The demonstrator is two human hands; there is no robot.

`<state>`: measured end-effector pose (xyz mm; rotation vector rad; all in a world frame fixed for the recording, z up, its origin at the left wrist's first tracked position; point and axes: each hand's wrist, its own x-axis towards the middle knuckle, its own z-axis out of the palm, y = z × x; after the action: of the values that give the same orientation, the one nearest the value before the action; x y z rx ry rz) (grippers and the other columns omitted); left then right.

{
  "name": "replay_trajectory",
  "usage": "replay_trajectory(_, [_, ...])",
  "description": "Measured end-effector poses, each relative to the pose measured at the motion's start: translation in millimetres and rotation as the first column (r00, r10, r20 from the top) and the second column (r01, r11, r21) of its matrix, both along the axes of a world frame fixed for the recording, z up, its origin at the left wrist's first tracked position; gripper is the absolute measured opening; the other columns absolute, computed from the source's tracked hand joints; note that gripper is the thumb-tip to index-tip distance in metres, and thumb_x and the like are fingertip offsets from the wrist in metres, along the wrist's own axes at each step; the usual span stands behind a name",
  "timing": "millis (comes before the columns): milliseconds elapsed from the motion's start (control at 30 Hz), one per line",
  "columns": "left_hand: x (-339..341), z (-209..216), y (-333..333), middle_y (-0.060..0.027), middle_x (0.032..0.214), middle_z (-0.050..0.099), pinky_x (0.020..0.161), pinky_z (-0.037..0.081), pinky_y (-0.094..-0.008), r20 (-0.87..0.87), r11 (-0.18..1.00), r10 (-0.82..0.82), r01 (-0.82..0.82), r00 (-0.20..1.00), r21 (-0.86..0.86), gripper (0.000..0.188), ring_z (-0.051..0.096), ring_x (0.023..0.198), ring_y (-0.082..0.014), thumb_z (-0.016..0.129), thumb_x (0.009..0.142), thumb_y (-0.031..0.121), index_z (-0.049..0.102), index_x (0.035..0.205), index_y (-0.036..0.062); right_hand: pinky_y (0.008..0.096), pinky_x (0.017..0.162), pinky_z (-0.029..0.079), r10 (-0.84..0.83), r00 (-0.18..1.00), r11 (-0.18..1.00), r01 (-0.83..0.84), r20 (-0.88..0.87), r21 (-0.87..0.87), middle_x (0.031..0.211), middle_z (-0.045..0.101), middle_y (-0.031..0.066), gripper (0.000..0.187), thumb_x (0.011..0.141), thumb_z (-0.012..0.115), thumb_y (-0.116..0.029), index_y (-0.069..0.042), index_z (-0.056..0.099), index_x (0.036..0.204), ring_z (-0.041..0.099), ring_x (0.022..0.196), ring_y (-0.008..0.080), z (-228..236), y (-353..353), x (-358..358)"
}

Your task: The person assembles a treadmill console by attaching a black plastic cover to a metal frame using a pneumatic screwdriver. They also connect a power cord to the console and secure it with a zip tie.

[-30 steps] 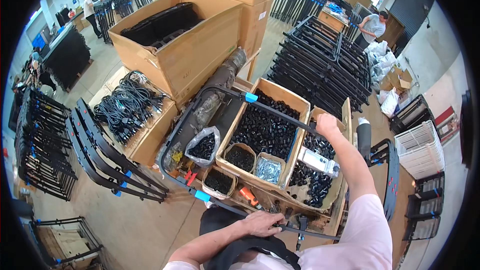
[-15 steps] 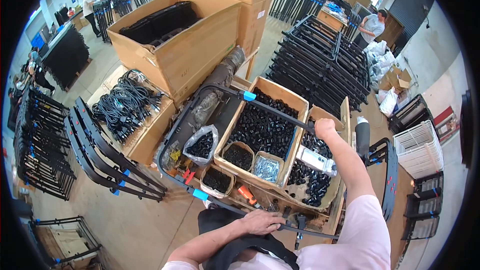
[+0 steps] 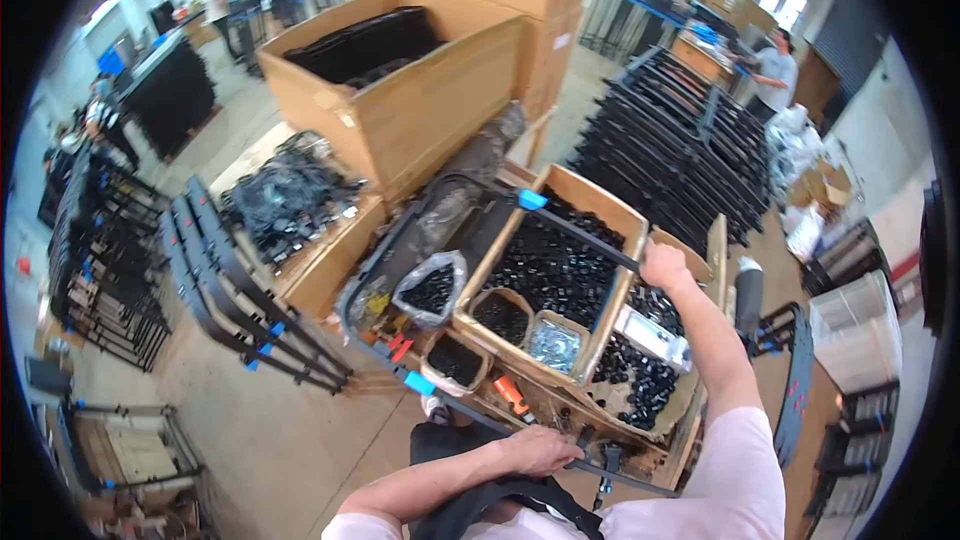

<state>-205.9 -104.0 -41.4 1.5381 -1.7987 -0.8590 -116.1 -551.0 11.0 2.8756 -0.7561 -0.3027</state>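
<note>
A black U-shaped tube frame (image 3: 580, 228) with blue tape bands lies across the workbench, its curved end at the left. My right hand (image 3: 665, 263) is closed round the far tube's end, above the wooden box's right edge. Close to my body, my left hand (image 3: 543, 451) is closed on the near tube. Under the frame, the wooden box (image 3: 463, 308) holds many small black plastic parts (image 3: 548, 258), a small bin of dark screws (image 3: 503, 318) and a bin of silver screws (image 3: 556, 342). An orange-handled tool (image 3: 512, 395) lies near my left hand.
A bag of black parts (image 3: 430, 286) and a dark-filled bin (image 3: 455, 359) sit left of the box. A white box (image 3: 648, 333) rests on loose black caps at right. Bundled cables (image 3: 290, 198), a large carton (image 3: 440, 105) and stacked black frames (image 3: 665, 145) stand around. Several people work farther off.
The whole view has shifted, so the scene sits farther right and slightly lower. Both hands keep their hold on the tube frame, which shows little movement against the bench.
</note>
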Motion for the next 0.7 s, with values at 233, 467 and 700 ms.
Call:
replay_trajectory(233, [-24.8,17.5,-9.1,-0.0216,0.085,0.073,0.073,0.057,-0.0574,0.046,0.974,-0.023,0.013,0.999,0.224,0.029,0.073,0.085,-0.0452,0.057,0.102,0.031,0.066,0.119,0.0100,0.0584,0.088,0.059,-0.011,0.985,0.999,0.003,0.174,0.045,0.099,0.076,0.0274,0.037,0.095,0.067,-0.025,0.002,0.057,0.119,0.074,0.095,0.0484,-46.1,-29.6,-26.1])
replay_trajectory(467, [-35.4,44.4,-14.0,-0.0236,0.109,0.071,0.084,0.057,-0.0564,0.292,0.969,-0.008,-0.065,0.956,0.238,0.044,0.072,0.106,-0.0393,0.067,0.096,0.032,0.060,0.133,0.0094,0.0560,0.094,0.059,-0.160,0.948,0.983,0.129,0.276,0.127,0.110,0.075,0.0288,0.043,0.096,0.065,-0.024,0.002,0.056,0.130,0.073,0.107,0.0460,-45.3,-9.8,-32.2])
replay_trajectory(700, [48.4,73.0,41.3,-0.0222,0.139,0.063,0.106,0.053,-0.0510,0.107,0.829,0.518,-0.468,0.849,-0.306,0.068,0.062,0.128,-0.0409,0.071,0.089,0.016,0.049,0.153,0.0065,0.0544,0.084,0.060,0.202,0.939,0.966,-0.238,0.278,0.103,0.118,0.069,0.0272,0.050,0.095,0.069,-0.031,0.001,0.060,0.132,0.073,0.101,0.0432,-38.1,123.3,-107.1])
